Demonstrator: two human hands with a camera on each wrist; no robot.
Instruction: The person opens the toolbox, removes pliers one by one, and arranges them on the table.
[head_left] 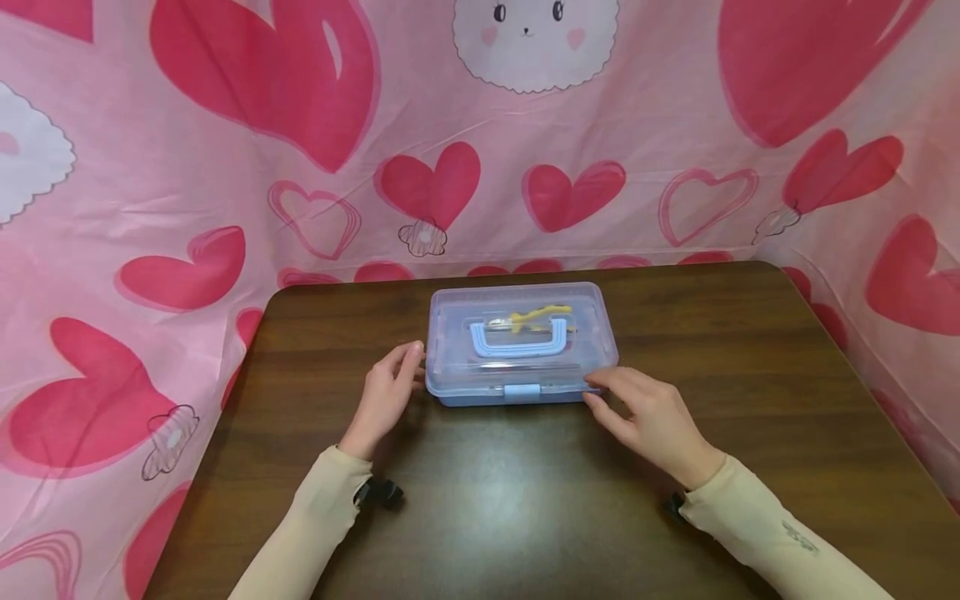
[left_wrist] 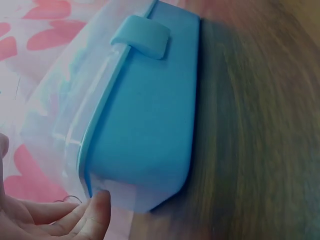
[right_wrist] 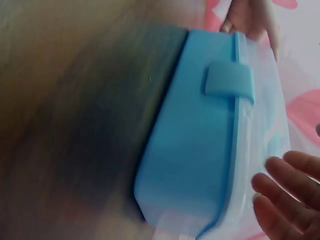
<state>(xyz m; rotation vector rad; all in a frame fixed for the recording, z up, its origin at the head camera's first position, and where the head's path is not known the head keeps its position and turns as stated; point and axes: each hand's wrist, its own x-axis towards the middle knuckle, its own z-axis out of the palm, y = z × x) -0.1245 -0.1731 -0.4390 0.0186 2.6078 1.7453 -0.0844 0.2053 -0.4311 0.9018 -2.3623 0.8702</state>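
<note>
Covering a yellow item [head_left: 542, 315]: clear box lid [head_left: 453, 337].

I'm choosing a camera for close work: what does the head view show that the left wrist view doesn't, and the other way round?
Only the head view: the right hand and a yellow item inside the box. Only the left wrist view: a broad, close look at the front wall. Both: the box, left hand, latch, table and heart-print cloth.

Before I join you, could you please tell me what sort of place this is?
Possibly a makeshift indoor workspace: pink heart-print cloth hangs behind and beside a brown table bearing a clear-lidded blue box.
</note>
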